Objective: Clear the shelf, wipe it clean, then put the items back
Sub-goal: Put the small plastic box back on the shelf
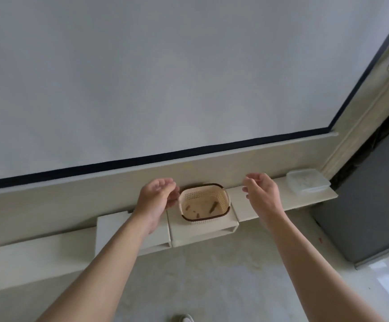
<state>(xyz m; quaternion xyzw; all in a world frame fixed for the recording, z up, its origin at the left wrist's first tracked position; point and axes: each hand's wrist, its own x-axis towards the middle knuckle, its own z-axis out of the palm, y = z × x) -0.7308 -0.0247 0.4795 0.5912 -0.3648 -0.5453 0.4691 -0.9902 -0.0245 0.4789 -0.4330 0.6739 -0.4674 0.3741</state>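
A cream perforated basket with a dark brown rim stands on a small raised cream stand on the long wall shelf. A few small brown bits lie on the basket's floor. My left hand hovers just left of the basket with loosely curled fingers near its rim; whether they touch it is unclear. My right hand hangs to the right of the basket, apart from it, fingers relaxed and holding nothing.
A clear lidded plastic box sits at the shelf's right end. A second cream stand adjoins the first on the left. A big white screen with a dark border fills the wall above. A grey panel stands at right.
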